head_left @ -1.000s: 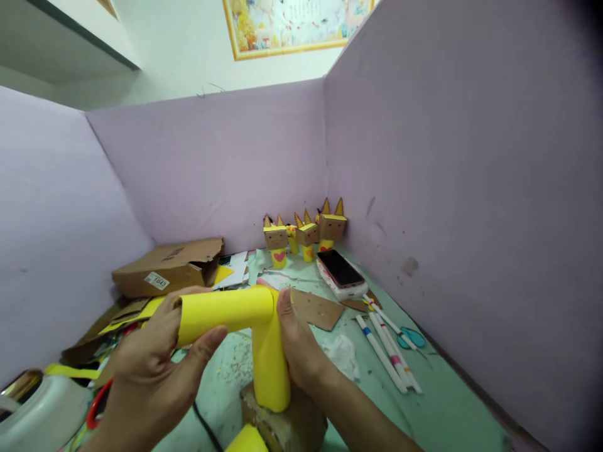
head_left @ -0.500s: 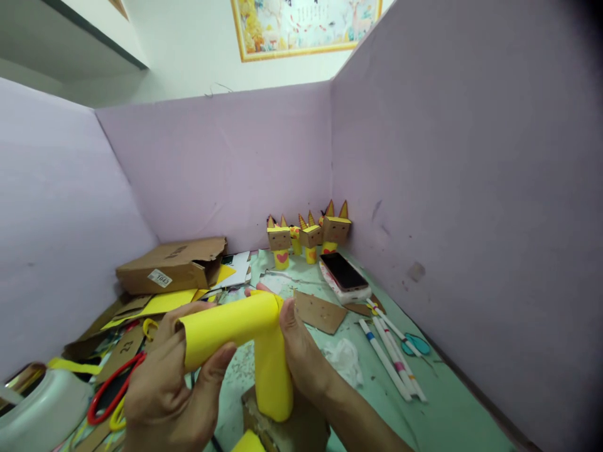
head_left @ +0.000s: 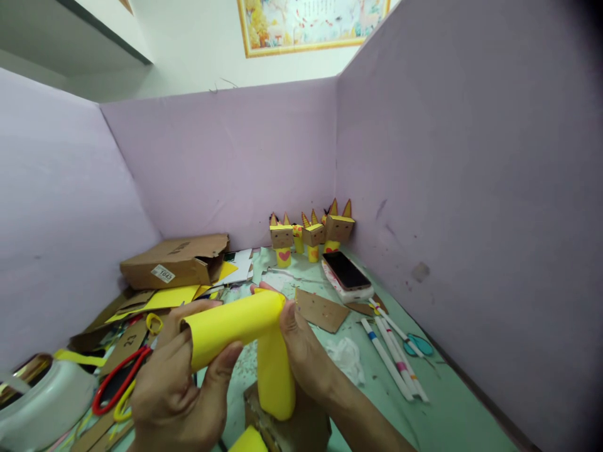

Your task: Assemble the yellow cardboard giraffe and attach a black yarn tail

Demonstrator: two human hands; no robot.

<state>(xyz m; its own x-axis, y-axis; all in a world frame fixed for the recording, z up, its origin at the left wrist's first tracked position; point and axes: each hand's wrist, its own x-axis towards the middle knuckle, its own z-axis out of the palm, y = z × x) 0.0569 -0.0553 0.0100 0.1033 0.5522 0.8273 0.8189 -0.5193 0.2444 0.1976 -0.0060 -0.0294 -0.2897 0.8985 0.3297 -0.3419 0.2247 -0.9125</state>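
Note:
Two yellow paper tubes meet at a corner: a near-level yellow paper tube (head_left: 235, 325) and an upright yellow paper tube (head_left: 276, 376) below its right end. My left hand (head_left: 188, 376) is closed round the level tube's open left end, thumb underneath, some fingers hidden behind or inside it. My right hand (head_left: 306, 351) grips the corner where both tubes meet, thumb in front and fingertips showing behind. Under the upright tube stands a brown cardboard box (head_left: 301, 430), with another yellow piece (head_left: 249, 441) at its left. Whether the upright tube touches the box I cannot tell.
Cardboard-headed figures (head_left: 313, 238) stand at the back. A phone (head_left: 346, 271), markers (head_left: 393, 361), teal scissors (head_left: 418, 344) and crumpled tissue (head_left: 346, 359) lie right. Leftward are a brown carton (head_left: 174, 260), red-handled scissors (head_left: 106, 386), yellow paper and a white container (head_left: 51, 408). Purple panels (head_left: 217, 163) enclose the table.
The view has shifted slightly, so most things sit a little further right. Both hands keep their hold on the yellow tubes, whose pose looks nearly the same.

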